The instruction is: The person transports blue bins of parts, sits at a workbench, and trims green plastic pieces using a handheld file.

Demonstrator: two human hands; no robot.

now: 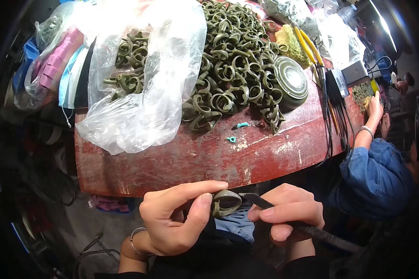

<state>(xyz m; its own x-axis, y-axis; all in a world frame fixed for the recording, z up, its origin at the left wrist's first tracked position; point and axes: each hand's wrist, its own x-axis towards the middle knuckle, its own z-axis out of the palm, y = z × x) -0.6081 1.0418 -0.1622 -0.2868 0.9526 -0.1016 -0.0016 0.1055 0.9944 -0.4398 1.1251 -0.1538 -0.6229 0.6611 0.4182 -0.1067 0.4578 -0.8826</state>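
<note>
My left hand [176, 222] is closed, pinching an olive-green ring [219, 208] between thumb and forefinger in front of the table's near edge. In my right hand [299, 207] is a long, flat, dark tool [331, 238] that looks like a file or scraper. Its narrow tip reaches the right upper side of the ring; whether it touches I cannot tell. A big heap of similar green rings [235, 60] lies on the red table [195, 160]. More green pieces [134, 49] sit in a clear plastic bag [125, 132] left of the heap.
Beside the heap stands a round green disc [292, 79], near a yellow sponge [291, 44] and yellow-handled pliers [309, 46]. Dark cables [333, 111] hang over the right side. Two teal bits [231, 139] lie near the front. Another person's hand [375, 109] works at the far right.
</note>
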